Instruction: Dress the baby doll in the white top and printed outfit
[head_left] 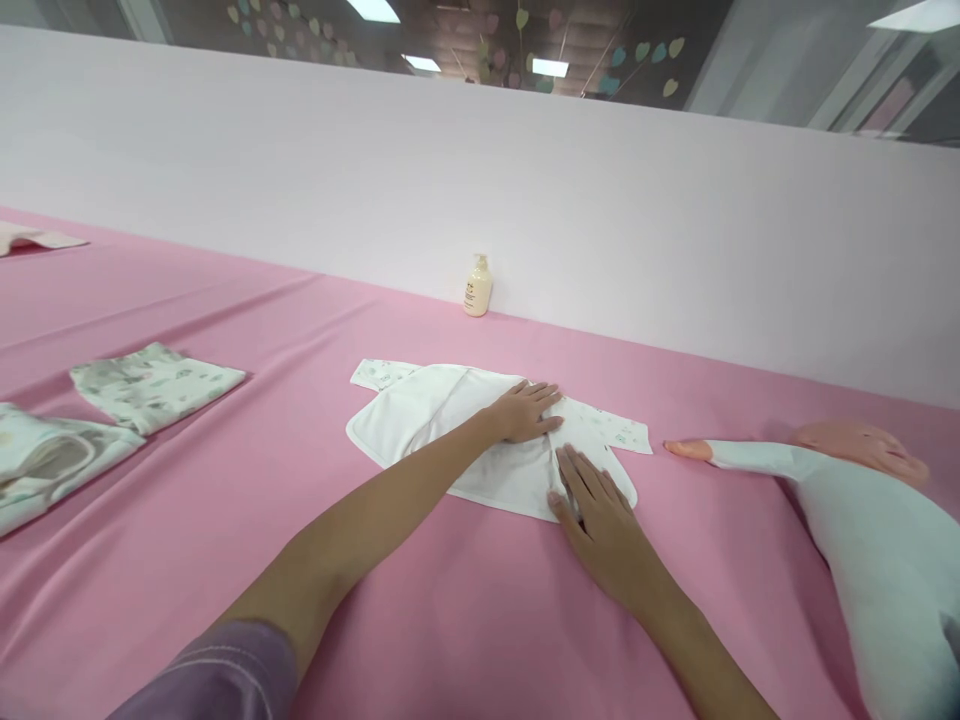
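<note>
A small white baby shirt [480, 465] lies spread on the pink sheet, its two patterned sleeves stretched out to the sides. My left hand [523, 411] rests flat on the upper part of the shirt, near the right sleeve, with its fingers extended. Lower down, my right hand [596, 515] lies on the shirt's right front panel, fingers straight and thumb apart. Neither hand grips the cloth. Parts of the shirt under both hands are hidden.
On the right lies a baby doll [870, 540] in pale clothing, one arm reaching toward the shirt. A pump bottle [478, 287] stands against the white wall [315, 180]. Folded patterned clothes [161, 385] lie on the left of the pink sheet [285, 440], and a pink cloth [37, 238] farther back.
</note>
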